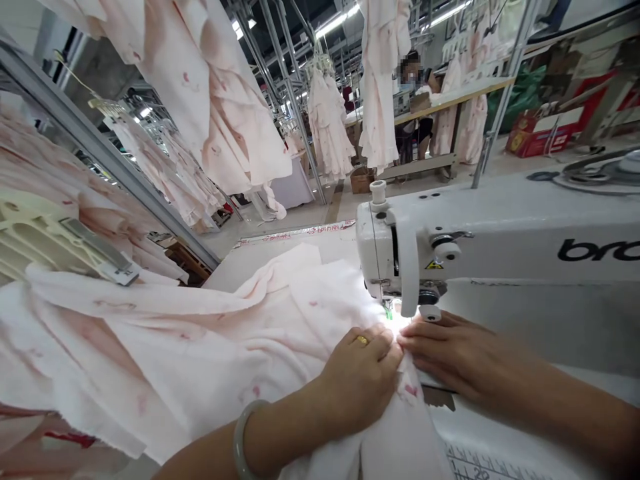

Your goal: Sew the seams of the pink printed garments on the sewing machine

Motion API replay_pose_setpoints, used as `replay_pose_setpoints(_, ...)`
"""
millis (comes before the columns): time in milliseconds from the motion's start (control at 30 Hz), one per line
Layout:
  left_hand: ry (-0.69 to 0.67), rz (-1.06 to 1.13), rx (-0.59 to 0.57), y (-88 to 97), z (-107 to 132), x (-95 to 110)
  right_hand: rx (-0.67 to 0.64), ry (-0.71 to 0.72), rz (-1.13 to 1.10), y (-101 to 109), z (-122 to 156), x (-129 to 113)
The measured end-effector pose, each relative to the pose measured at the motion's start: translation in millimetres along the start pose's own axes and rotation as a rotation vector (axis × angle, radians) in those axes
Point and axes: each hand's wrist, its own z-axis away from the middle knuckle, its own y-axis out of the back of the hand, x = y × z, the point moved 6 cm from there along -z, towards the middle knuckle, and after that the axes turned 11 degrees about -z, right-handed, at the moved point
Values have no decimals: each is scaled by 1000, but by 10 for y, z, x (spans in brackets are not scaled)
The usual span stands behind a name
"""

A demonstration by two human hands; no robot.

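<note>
A pale pink printed fabric [210, 347] lies spread over the sewing table and runs under the needle of a white sewing machine [500, 233]. My left hand [357, 383], wearing a ring and a jade bangle, rests curled on the fabric just left of the presser foot [389, 312], fingers pressed together on the cloth. My right hand [460, 353] lies flat with fingers stretched toward the needle, fingertips touching the fabric's edge next to my left hand. The needle area is brightly lit.
Several pink garments [210, 100] hang on overhead rails at left and centre. A cream plastic hanger clamp [60, 243] sits at left. A person sits at a wooden workbench [450, 100] in the background. Red boxes [540, 133] stand at far right.
</note>
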Motion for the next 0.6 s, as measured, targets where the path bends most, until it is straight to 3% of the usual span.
replay_pose_setpoints(300, 19, 31, -159, -159, -247, -291, 11, -166, 100, -111, 115, 178)
replay_pose_setpoints(600, 55, 99, -235, -127, -318, -378, 38, -193, 74, -106, 100, 348)
